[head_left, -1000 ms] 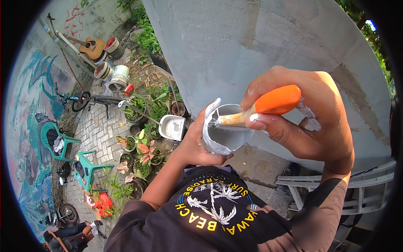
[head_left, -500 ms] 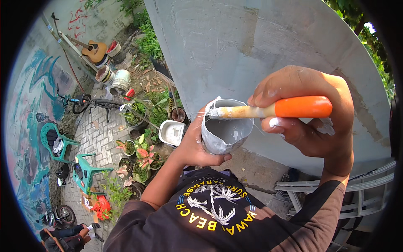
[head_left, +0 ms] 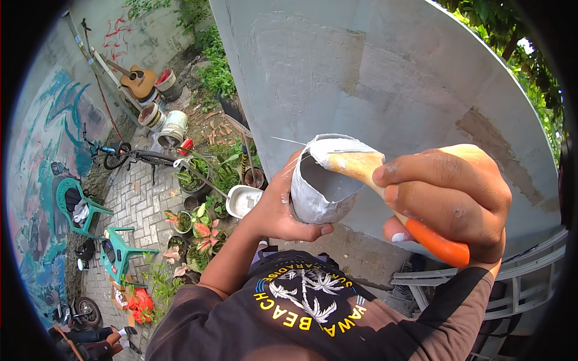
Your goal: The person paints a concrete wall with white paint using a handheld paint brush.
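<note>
My left hand (head_left: 283,207) is wrapped round a grey, paint-smeared cup (head_left: 322,207) with an uneven rim, its mouth facing up at me. In my right hand (head_left: 454,192) is a paintbrush (head_left: 355,163) with a wooden handle that ends in orange. White paint coats its bristles, which rest against or just over the cup's far rim, with a few stray hairs sticking out to the left. White smears mark my right thumb. Beyond the cup stands a grey wall (head_left: 289,66) with a bare brownish patch.
Potted plants (head_left: 208,234) and a white dustpan (head_left: 242,203) lie to my left. Farther left are green plastic chairs (head_left: 120,249), a bicycle (head_left: 150,155), buckets (head_left: 174,127) and a guitar (head_left: 139,83). A metal ladder (head_left: 518,277) is at right; a person's legs (head_left: 108,340) show lower left.
My right hand has turned and moved down slightly. The brush has swung from nearly level to slanting, its orange end lower and its bristles up at the far rim. The left hand keeps the cup.
</note>
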Tool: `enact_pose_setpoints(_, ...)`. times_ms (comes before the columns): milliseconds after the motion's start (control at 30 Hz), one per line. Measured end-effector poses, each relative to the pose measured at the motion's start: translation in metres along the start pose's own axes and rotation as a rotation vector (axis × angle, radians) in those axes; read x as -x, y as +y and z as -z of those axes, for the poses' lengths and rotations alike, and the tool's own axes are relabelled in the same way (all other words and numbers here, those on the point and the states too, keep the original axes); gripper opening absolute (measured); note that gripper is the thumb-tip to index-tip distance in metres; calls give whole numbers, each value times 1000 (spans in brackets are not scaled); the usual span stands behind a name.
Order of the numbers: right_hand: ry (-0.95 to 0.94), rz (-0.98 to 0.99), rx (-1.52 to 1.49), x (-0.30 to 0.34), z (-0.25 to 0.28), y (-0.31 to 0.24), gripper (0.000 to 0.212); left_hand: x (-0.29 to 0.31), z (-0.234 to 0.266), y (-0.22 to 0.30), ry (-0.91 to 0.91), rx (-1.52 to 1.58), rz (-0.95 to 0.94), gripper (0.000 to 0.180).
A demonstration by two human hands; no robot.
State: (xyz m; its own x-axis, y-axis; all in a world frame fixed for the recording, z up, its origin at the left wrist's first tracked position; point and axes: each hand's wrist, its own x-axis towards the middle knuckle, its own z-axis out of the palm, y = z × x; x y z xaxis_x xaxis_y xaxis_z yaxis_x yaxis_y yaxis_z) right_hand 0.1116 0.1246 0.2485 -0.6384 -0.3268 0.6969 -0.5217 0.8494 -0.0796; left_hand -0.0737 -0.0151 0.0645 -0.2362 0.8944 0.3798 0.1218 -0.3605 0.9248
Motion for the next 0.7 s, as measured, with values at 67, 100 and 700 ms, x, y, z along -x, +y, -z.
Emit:
enact_pose_setpoints(67, 7, 2, 44, 0, 1, -3, 26, -2, -3, 3, 11, 5, 35, 112)
enact_pose_setpoints(100, 8, 6, 45, 1, 1, -3, 26, -3, -3, 3, 13, 3, 32, 112)
enact_pose_setpoints(700, -16, 25, 80, 10, 12, -4, 28, -11, -1, 5, -19, -82, -29, 111)
